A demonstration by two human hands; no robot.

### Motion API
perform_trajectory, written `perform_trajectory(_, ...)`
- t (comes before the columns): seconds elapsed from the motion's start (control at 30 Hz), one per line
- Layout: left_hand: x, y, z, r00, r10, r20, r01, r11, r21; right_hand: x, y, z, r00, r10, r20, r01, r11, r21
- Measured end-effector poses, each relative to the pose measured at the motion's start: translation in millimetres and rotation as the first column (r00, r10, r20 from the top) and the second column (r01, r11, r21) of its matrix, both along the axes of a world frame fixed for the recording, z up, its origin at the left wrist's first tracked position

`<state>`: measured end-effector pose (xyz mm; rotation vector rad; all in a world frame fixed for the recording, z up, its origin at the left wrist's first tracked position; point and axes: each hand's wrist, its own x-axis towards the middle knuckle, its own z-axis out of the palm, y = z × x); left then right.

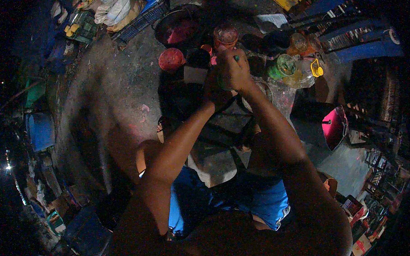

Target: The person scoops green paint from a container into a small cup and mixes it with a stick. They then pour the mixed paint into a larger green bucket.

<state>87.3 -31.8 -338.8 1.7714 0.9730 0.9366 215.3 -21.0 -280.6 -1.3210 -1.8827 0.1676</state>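
Observation:
Both my arms reach forward and my hands meet over the dim floor. My right hand (237, 72) is closed in a fist, with a small green bit showing at its top; what it grips is mostly hidden. Just below and left, in deep shadow, my left hand (218, 92) looks curled around something dark with a greenish edge, too dark to name. Beyond them stands a round pinkish-red container (226, 36). A red tub (171, 59) lies to their left, and a green-stained clear container (286, 65) to their right.
A wide dark basin (180, 30) with pink inside is at the far left. A yellow-handled item (317, 69) sits right of the containers. Farther right is a bright pink open vessel (335, 128). Crates (142, 21) and bags (113, 10) line the back.

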Motion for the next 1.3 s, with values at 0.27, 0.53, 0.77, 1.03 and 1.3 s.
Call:
perform_trajectory(0.27,5.4,7.3,-59.5,0.889,0.122,0.440,0.102,0.886,-0.452,36.0,-2.4,-21.9,0.965,-0.080,-0.248,-0.020,0.926,-0.378)
perform_trajectory(0.53,15.0,0.8,-11.8,0.973,0.121,-0.195,-0.074,0.970,0.232,21.3,-34.2,3.3,0.679,-0.224,-0.699,-0.104,0.913,-0.394)
perform_trajectory(0.77,8.4,-0.1,1.1,0.991,0.085,-0.100,-0.066,0.982,0.178,-6.2,-15.0,-8.4,0.991,-0.058,-0.119,0.069,0.993,0.094)
perform_trajectory(1.03,12.8,3.2,-3.2,0.973,0.086,-0.213,-0.059,0.990,0.127,15.5,15.7,-29.3,0.979,-0.048,-0.200,0.079,0.985,0.153)
perform_trajectory(1.3,13.1,4.2,-9.8,0.995,0.048,-0.081,-0.046,0.998,0.030,39.5,-18.0,-30.5,0.846,-0.213,-0.489,-0.037,0.891,-0.452)
